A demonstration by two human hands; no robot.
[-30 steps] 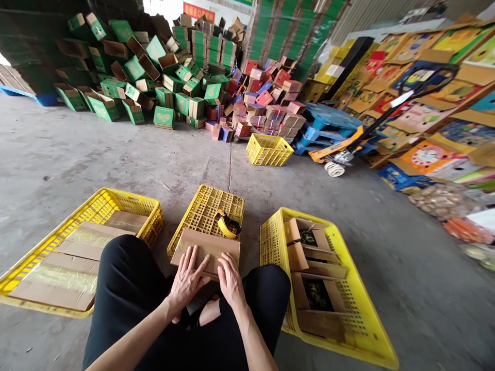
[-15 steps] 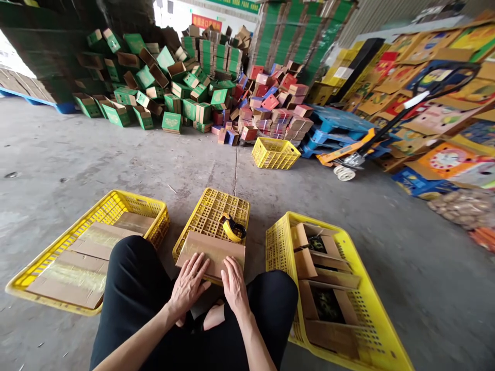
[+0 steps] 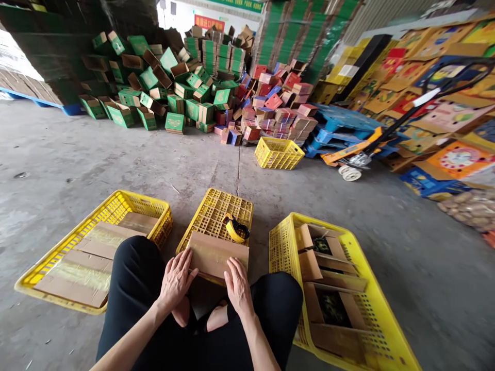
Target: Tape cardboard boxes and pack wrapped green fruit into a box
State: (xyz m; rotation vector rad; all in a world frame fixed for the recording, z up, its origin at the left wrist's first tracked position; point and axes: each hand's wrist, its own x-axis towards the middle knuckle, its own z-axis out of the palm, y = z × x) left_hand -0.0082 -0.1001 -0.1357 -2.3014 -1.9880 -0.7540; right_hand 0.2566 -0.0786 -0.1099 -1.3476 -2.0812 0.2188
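A closed brown cardboard box (image 3: pixel 218 253) with shiny tape on top lies on an upturned yellow crate (image 3: pixel 216 211) right in front of my knees. My left hand (image 3: pixel 176 280) holds the box's left near corner, fingers curled over its edge. My right hand (image 3: pixel 237 281) rests flat on the box's near right side, fingers together. A yellow and black tape dispenser (image 3: pixel 236 229) sits on the crate just behind the box.
A yellow crate (image 3: pixel 154 206) on my left holds taped boxes. A yellow crate (image 3: pixel 278 242) on my right holds open boxes. Farther off stand a small yellow crate (image 3: pixel 279 153), piles of green and red cartons, blue pallets and a pallet jack (image 3: pixel 350 154).
My left hand slid from the box's top to its left near corner. The view shifted a little, and the right hand stayed on the box.
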